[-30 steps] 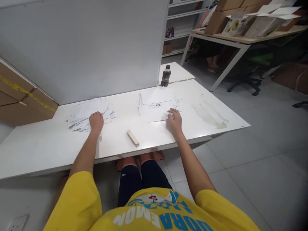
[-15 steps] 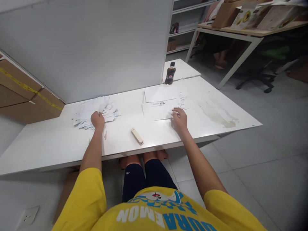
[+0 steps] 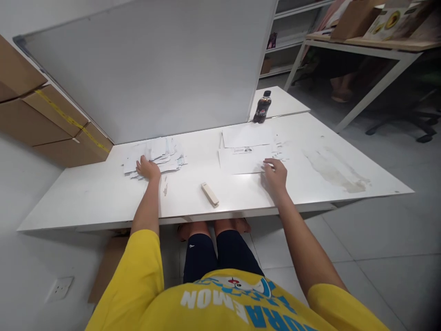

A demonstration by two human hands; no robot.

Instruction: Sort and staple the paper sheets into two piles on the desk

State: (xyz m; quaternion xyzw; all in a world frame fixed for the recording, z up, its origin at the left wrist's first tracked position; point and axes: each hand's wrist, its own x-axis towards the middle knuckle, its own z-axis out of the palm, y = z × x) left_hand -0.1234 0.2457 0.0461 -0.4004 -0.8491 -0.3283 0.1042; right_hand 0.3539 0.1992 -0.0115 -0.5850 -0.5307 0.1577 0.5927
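My left hand (image 3: 148, 168) rests at the front edge of a loose pile of white paper pieces (image 3: 167, 154), its fingers curled over the sheets; whether it grips one is too small to tell. Near the right corner of a white sheet with a small printed picture (image 3: 241, 163) is my right hand (image 3: 276, 174), fingers apart and bent, holding nothing that shows. Behind that sheet lies another folded white sheet (image 3: 248, 136). A cream stapler-like object (image 3: 210, 194) lies between my hands, close to the table's front edge.
A dark soda bottle (image 3: 262, 108) stands at the back of the white table (image 3: 186, 197). Cardboard boxes (image 3: 82, 147) are stacked at the left, beside a large white board (image 3: 165, 69). Small paper scraps (image 3: 280, 149) and a greyish stain (image 3: 341, 172) are on the right side.
The view has shifted, so everything appears further right. My left hand has turned and its fingers are less tightly closed; the pile's top pieces look rearranged. My right hand has barely moved.
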